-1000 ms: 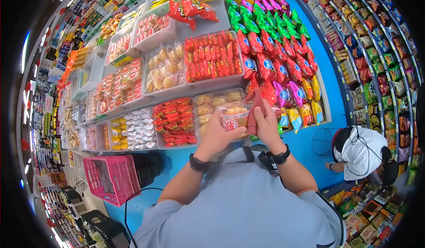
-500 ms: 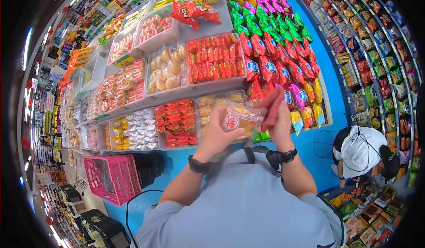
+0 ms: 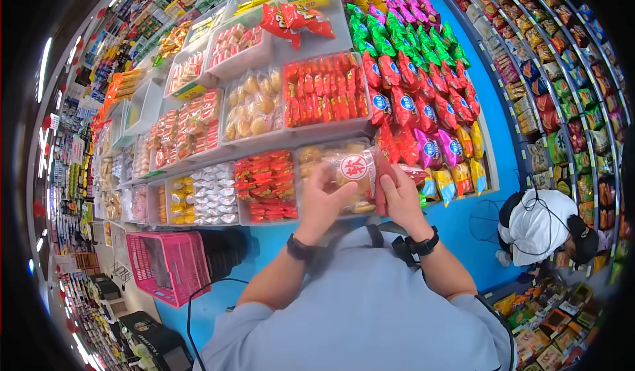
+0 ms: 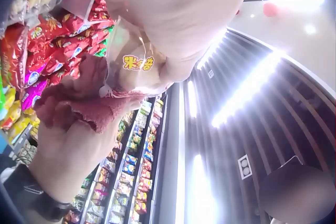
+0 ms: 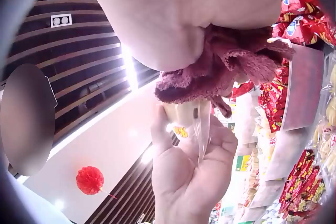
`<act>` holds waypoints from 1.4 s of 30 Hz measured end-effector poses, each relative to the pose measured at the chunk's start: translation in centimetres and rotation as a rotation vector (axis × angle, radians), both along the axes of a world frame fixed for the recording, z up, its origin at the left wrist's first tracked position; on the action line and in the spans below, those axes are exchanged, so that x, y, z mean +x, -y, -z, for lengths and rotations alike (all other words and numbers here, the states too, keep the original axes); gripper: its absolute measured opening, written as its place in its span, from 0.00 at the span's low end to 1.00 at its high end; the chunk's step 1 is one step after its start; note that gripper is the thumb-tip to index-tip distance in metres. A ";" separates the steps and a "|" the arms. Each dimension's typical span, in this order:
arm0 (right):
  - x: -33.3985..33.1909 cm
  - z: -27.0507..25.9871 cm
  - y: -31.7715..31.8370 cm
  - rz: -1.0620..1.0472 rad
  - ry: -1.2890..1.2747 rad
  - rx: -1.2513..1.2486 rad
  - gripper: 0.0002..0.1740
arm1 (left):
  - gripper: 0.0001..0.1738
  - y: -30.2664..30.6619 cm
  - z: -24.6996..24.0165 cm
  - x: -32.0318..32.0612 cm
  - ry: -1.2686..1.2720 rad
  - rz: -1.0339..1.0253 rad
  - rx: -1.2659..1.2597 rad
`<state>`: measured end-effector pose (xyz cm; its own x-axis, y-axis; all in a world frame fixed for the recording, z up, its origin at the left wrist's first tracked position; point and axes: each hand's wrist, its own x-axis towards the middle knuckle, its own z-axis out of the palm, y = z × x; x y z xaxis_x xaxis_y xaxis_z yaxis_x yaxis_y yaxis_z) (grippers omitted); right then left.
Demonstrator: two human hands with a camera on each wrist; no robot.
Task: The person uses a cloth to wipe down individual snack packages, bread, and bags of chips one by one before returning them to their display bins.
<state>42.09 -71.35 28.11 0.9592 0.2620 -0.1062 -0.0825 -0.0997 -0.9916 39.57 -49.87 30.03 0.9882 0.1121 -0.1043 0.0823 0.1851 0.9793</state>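
My left hand (image 3: 325,189) grips a clear snack packet (image 3: 354,169) with a round red label, held above a bin of the same packets (image 3: 311,154). My right hand (image 3: 397,189) holds a dark red cloth (image 3: 381,187) pressed against the packet's right side. In the left wrist view the packet (image 4: 137,64) shows yellow print, with the cloth (image 4: 84,103) bunched below it in the right hand (image 4: 63,150). The right wrist view shows the cloth (image 5: 226,71) touching the packet's top (image 5: 189,121), with the left hand (image 5: 194,176) curled round the packet from below.
Clear bins of wrapped snacks (image 3: 254,103) fill the stepped display ahead, with hanging bags (image 3: 410,80) to the right. A pink basket (image 3: 165,265) stands on the blue floor at lower left. A person in a white cap (image 3: 539,229) crouches by the right shelves (image 3: 562,93).
The right hand swung the cloth away to the right, then brought it back against the packet. The left hand lifted and turned the packet, so its red label faces up.
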 end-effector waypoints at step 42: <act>2.8 -0.2 3.2 0.083 0.032 0.203 0.26 | 0.39 -2.5 -3.9 -0.4 0.054 0.504 0.634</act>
<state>44.86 -74.58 28.30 0.9805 0.1946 -0.0281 -0.0500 0.1085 -0.9928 39.12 -47.41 33.93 0.9375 -0.3261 -0.1212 -0.0426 -0.4534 0.8903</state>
